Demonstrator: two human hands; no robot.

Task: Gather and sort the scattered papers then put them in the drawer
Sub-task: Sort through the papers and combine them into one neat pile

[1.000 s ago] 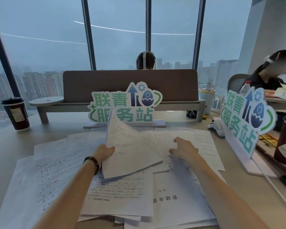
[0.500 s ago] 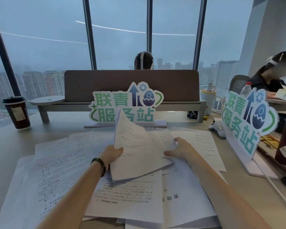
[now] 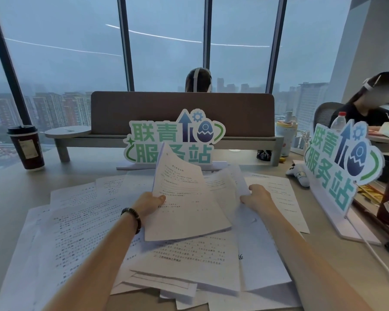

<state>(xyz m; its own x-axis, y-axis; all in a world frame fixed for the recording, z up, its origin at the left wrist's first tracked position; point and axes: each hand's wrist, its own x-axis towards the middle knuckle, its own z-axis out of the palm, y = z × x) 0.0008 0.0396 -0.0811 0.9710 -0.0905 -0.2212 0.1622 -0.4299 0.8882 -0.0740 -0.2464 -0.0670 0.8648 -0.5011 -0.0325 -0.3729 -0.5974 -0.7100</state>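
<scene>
Two hands grip papers: left hand [image 3: 149,204] holds raised sheaf [image 3: 184,198], right hand [image 3: 256,197] pinches curled sheet [image 3: 226,187].

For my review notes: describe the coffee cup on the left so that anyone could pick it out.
Start at the grey desk shelf under the window and follow it to its round left end. Just left of that stands the dark red paper cup. Black lid, pale label; it stands alone, clear of the scattered papers.
</scene>
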